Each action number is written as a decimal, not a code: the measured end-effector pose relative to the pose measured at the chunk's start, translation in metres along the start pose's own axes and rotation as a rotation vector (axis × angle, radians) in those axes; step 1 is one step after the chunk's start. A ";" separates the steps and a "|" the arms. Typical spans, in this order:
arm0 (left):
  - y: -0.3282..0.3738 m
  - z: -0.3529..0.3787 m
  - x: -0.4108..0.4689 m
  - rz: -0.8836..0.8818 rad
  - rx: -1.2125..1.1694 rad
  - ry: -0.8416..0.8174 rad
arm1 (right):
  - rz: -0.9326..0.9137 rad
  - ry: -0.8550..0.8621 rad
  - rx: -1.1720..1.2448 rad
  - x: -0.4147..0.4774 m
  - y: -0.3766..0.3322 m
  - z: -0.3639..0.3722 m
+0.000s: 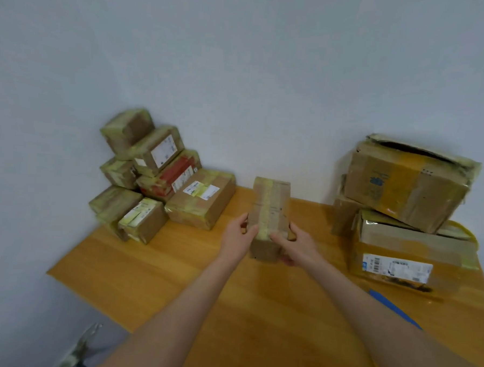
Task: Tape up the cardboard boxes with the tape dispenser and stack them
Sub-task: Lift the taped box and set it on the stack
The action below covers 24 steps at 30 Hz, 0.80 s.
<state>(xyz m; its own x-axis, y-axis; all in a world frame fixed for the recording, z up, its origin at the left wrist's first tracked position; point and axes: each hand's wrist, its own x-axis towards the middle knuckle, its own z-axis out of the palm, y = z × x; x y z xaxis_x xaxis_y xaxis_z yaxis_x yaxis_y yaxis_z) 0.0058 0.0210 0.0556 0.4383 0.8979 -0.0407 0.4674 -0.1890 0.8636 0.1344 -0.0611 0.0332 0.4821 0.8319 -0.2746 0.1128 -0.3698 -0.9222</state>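
Note:
A small taped cardboard box [269, 210] is in the middle of the wooden table [174, 278], its far end tilted up. My left hand [239, 236] grips its near left side, thumb across the taped top. My right hand [295, 243] grips the near right side. A strip of yellowish tape runs along the box's top. No tape dispenser can be made out in this view.
A pile of several taped boxes [157, 176] is stacked at the table's back left against the wall. Two larger worn boxes [409, 183] sit stacked at the right, the upper one open. A blue strip [394, 307] lies near my right forearm.

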 end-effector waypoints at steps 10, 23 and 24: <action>-0.034 -0.108 0.123 0.100 0.122 0.120 | -0.118 0.075 -0.071 0.101 -0.086 0.101; -0.121 -0.226 0.295 0.214 0.659 0.075 | 0.041 0.173 -0.221 0.261 -0.150 0.265; -0.125 -0.227 0.297 0.238 0.656 0.066 | 0.061 0.160 -0.259 0.268 -0.151 0.272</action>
<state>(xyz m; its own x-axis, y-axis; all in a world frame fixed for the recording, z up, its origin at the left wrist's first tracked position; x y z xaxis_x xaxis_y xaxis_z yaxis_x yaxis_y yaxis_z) -0.0964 0.4020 0.0498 0.5481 0.8209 0.1605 0.7408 -0.5655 0.3626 0.0108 0.3301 0.0244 0.6234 0.7366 -0.2622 0.2871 -0.5276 -0.7995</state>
